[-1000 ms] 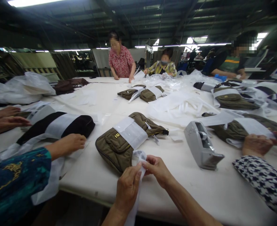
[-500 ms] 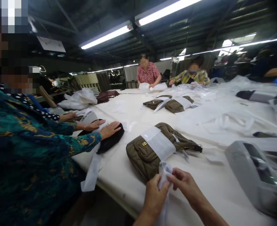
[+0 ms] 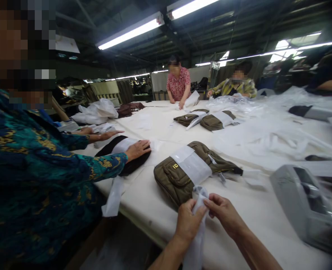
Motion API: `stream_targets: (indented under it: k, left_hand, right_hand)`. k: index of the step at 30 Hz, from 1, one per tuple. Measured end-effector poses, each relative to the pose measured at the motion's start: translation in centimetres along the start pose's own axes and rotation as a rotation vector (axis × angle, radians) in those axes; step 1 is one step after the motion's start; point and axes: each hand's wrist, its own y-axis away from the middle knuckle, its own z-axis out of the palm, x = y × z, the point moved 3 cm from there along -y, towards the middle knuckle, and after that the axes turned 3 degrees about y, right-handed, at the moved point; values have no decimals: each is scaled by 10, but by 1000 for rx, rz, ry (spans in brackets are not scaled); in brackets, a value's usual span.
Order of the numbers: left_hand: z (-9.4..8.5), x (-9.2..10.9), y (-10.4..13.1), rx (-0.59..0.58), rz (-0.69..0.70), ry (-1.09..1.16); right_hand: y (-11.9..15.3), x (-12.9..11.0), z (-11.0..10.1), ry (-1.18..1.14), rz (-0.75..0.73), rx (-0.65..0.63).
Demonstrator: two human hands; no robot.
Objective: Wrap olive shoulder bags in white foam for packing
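Note:
An olive-green bag [image 3: 168, 183] with a yellow emblem lies flat on the white-covered table. A wide white paper band [image 3: 192, 165] wraps around its middle. At the bag's near edge, my left hand [image 3: 189, 221] is closed on a gathered white strip [image 3: 200, 210], whose tail hangs down between my forearms. My right hand [image 3: 221, 210] pinches the same strip from the right with thumb and fingers. The strip's upper end is bunched into a loop against the bag. I cannot tell whether it is thin plastic or soft paper.
A grey tape dispenser [image 3: 298, 210] stands at the right. On the left, a co-worker's hand [image 3: 139, 150] rests on a black bag [image 3: 135, 165] with a white band. Banded olive bags [image 3: 212, 123] lie farther back, before two other people. Clear plastic [image 3: 267, 107] covers the back right.
The co-worker at the left has lifted one hand off the black bag. The person in pink has shifted a white sheet. My hands keep hold of the strip, barely moved.

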Motion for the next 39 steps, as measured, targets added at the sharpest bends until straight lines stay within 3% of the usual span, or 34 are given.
stream_targets:
  k: [3,6,9,11,14,16,17,20,23,28,33,39]
  left_hand:
    - [3,5,2,-46,8,15]
    - [3,5,-2,-96,-15,-14]
    - [1,-5,-12,-70,-77,-95]
    - [0,-12,-16,-64,-118,-105]
    - [0,-17,-16,-67,-169,-86]
    - [-1,-18,-16,-46,-177,-69]
    - [-1,-17,-16,-42,-176,-66]
    - [-3,-19,-19,-51,-189,-83]
    - [-4,-22,-22,-95,-224,-59]
    - [-4,-15,-19,-45,-215,-78]
    - [-4,-9,-17,-23,-210,-115]
    - [-3,-19,-22,-90,-263,-38]
  right_hand:
    - [6,0,5,-115,82,61]
    - [12,-12,6,-120,73,81]
    - [25,-35,-17,23,-27,232]
    - [46,-58,-49,197,-129,449]
    - [89,-95,-117,506,-259,848]
    - [111,-112,-164,685,-242,1075]
    - [117,-116,-185,730,-183,1108]
    - [117,-116,-225,728,-42,1063]
    - [107,-107,-238,638,79,967]
    - [99,-109,-237,422,201,792]
    - [130,-114,-226,245,142,755]
    - [156,-64,-215,158,162,854]
